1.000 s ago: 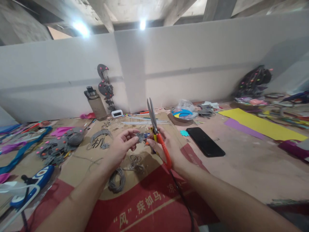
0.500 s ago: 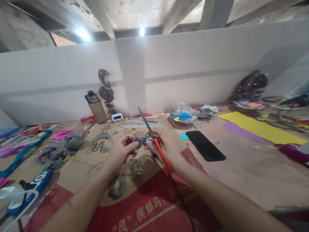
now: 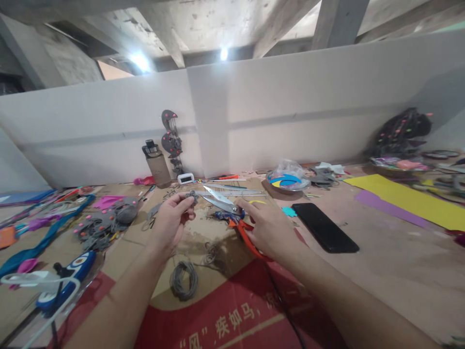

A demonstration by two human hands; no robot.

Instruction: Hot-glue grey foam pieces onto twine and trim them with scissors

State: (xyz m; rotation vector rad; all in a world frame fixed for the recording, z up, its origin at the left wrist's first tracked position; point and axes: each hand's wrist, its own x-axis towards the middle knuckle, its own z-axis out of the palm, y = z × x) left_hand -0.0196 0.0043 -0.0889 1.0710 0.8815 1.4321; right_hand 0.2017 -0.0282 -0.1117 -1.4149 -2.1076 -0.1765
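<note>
My left hand (image 3: 170,221) is raised over the cardboard and pinches a small grey knotted cord piece (image 3: 191,196) between thumb and fingers. My right hand (image 3: 267,228) grips orange-handled scissors (image 3: 227,208); their steel blades are slightly apart and point left toward the cord piece, with a small gap between. A little blue and yellow piece (image 3: 221,215) lies just under the blades. A coil of grey cord (image 3: 184,278) rests on the cardboard sheet (image 3: 189,247) below my hands.
A black phone (image 3: 324,227) lies right of my hand. A water bottle (image 3: 157,164), a small white clock (image 3: 186,178) and a foil dish (image 3: 287,178) stand by the white wall. Grey and coloured foam cutouts (image 3: 105,220) cover the left; yellow and purple sheets (image 3: 403,198) lie at right.
The scissors swung down from pointing up to lying nearly level, blades to the left. My hands moved apart; the left one carried the grey cord piece up and left.
</note>
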